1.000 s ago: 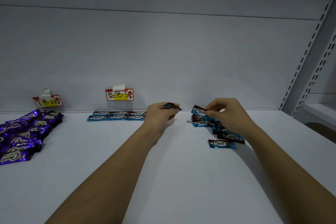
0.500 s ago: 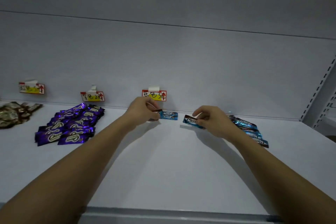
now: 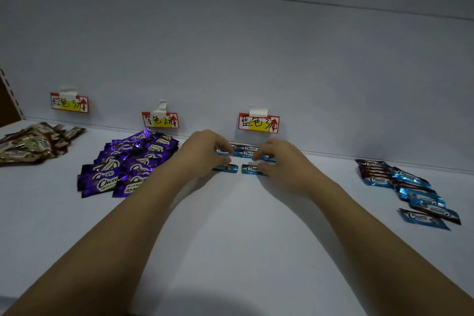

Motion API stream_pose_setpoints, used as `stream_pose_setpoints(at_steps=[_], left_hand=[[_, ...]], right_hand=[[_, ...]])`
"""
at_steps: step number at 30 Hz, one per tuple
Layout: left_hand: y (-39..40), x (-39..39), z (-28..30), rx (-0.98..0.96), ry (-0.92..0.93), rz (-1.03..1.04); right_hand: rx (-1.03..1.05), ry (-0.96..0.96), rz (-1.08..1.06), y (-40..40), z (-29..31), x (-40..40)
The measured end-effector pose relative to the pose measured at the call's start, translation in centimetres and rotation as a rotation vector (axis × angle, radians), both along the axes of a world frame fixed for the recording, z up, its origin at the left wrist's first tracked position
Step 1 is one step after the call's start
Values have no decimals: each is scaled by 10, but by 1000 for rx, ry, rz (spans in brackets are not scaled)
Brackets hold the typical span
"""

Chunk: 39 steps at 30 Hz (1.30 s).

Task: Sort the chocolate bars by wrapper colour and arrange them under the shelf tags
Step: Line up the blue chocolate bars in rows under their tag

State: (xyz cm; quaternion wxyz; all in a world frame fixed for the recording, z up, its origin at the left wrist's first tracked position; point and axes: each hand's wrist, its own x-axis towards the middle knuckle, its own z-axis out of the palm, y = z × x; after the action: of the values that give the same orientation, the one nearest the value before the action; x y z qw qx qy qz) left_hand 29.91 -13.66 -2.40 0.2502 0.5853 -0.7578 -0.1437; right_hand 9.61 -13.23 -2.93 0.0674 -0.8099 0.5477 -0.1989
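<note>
Under the blue shelf tag lie a few blue bars in rows against the back wall. My left hand pinches one blue bar lying on the shelf just in front of them. My right hand pinches another blue bar beside it, end to end with the first. A loose pile of blue bars lies at the far right. Purple bars are heaped under the middle tag. Brown-gold bars lie under the left tag.
The white shelf board stretches toward me, bare between my forearms. The back wall rises right behind the tags. A perforated upright stands at the far left edge.
The view has swung left and closer. Both hands moved together under the blue tag and lowered their blue bars onto the shelf in front of the earlier rows.
</note>
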Motion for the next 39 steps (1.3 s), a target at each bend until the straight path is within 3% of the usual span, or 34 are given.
stream_pose_setpoints(at_steps=[6,15,21,39], left_hand=[[-4,10,-3,50,-165,-123],[-18,7,-19,-86,-111,-47],[-18,7,-20,-113,-168,-35],[-11,13,-20,-79,-149,-115]], right_hand=[[86,-70,40,6,-4,2],[-13,-87,-38,0,-9,8],[-106,-55,-60,-6,-10,24],[-31,58,25,8,-16,23]])
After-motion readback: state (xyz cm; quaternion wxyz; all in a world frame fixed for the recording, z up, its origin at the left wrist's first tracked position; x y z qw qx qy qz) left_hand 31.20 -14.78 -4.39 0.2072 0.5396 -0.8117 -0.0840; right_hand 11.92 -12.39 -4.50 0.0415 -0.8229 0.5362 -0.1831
